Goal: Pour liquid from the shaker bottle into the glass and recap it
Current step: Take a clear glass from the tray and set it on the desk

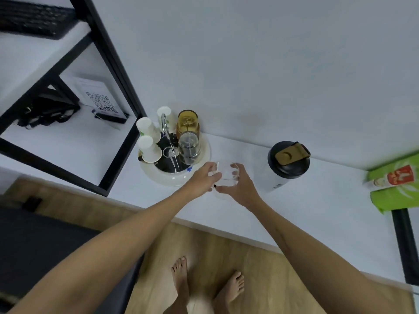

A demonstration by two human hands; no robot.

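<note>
Both hands are on the glass (225, 177), which sits on the white counter (294, 207) between the round tray (179, 177) and the shaker bottle (286, 166). Left hand (205, 179): fingers curled onto the glass's left side, near the rim. Right hand (238, 183): fingers spread and curved round the right wall, thumb low in front. Whether the glass is lifted or resting I cannot tell — it is clear and blurred.

Handling, as I judge it:
- Glass: thin-walled, rigid, fragile, light when empty. Smooth sides, so slip risk is high. Hold at mid-wall w/ one hand; keep it flat on the counter for the pour.
- Shaker bottle: upright, near the glass on its right, not touching. Pale body, black lid, tan flip cap and strap — cap looks closed. Probably plastic, stiff, heavier if full. Grip the body w/ one hand, open the cap w/ the other.

Markings: small dark print low on the bottle body, not legible. QR code card (101, 103) on the shelf, text too small to read. Green packet (396, 184) at right has a red logo, unreadable.
</note>
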